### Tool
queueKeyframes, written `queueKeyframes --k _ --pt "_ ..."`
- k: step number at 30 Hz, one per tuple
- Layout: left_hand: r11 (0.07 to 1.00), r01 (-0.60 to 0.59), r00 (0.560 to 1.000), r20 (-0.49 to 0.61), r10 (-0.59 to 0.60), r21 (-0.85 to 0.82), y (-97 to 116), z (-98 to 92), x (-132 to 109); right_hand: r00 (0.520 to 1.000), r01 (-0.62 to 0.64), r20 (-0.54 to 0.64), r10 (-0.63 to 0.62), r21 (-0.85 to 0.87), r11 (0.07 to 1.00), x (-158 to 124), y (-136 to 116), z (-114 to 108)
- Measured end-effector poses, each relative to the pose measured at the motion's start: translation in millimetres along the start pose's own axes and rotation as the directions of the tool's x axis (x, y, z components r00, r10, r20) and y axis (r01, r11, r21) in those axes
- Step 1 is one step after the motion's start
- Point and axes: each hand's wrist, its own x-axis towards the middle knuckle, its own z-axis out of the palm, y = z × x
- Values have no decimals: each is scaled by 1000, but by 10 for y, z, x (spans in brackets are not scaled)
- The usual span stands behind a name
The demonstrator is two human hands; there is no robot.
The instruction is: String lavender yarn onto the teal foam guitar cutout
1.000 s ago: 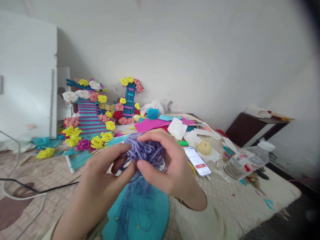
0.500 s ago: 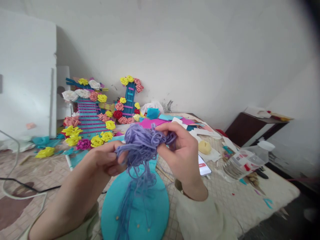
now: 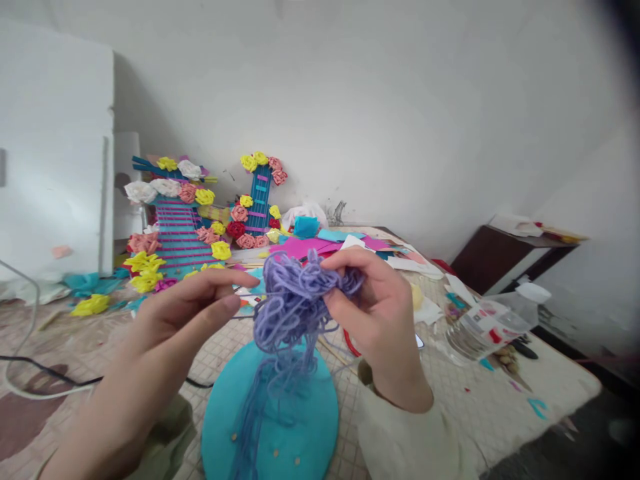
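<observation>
A tangled bunch of lilac yarn hangs in front of me, its loose strands trailing down onto a round turquoise foam disc. My right hand grips the top right of the bunch with curled fingers. My left hand is to the left of the yarn, thumb and forefinger pinched on a thin strand drawn sideways out of the tangle.
Paper-flower constructions in blue, yellow and pink stand at the back left. Coloured paper sheets, a phone partly hidden behind my right hand, a lying plastic bottle and scraps lie on the tiled surface. A dark side table is at right. Cables run left.
The yarn bunch rose from between both hands. My left hand has let go of the mass and moved left, drawing out a strand; my right hand keeps the bunch.
</observation>
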Motion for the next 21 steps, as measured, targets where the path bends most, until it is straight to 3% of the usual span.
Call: queueKeyframes --k 3,10,15,21 --pt "986 -110 992 69 102 124 8 10 -17 1000 -2 7 2 -4 1000 -10 -31 -9" --pt "939 -287 953 158 259 189 69 14 -56 996 35 83 -35 -4 999 -5 -62 13" --pt "958 -246 965 129 228 147 59 51 -67 989 58 136 -51 -46 997 -6 -69 53" --pt "923 -256 967 84 242 287 29 67 -81 984 86 163 -77 -47 995 -17 -50 92"
